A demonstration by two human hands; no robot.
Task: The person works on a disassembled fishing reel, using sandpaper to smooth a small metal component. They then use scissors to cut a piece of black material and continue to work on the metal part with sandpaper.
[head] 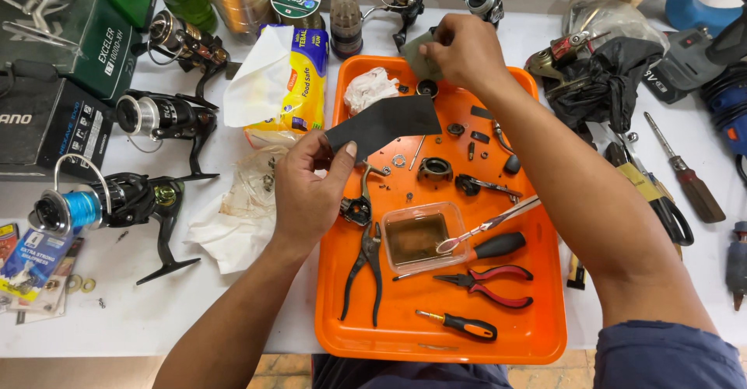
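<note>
My left hand (307, 187) pinches one corner of a dark grey sheet (389, 122) that sticks out over the orange tray (545, 296). At the tray's far edge my right hand (461, 49) grips a small grey-green pad (419, 58). Below the sheet lie small reel parts, washers (399, 160) and a round black housing (434, 170). A clear shallow dish (416, 236) of brownish liquid sits mid-tray with tweezers (490, 223) resting on it.
The tray also holds black pliers (364, 268), red-handled pliers (486, 284), two screwdrivers (459, 324) and a crumpled tissue (369, 88). Several fishing reels (109, 202), boxes and a tissue pack (299, 78) crowd the left; screwdrivers and power tools (692, 62) lie right.
</note>
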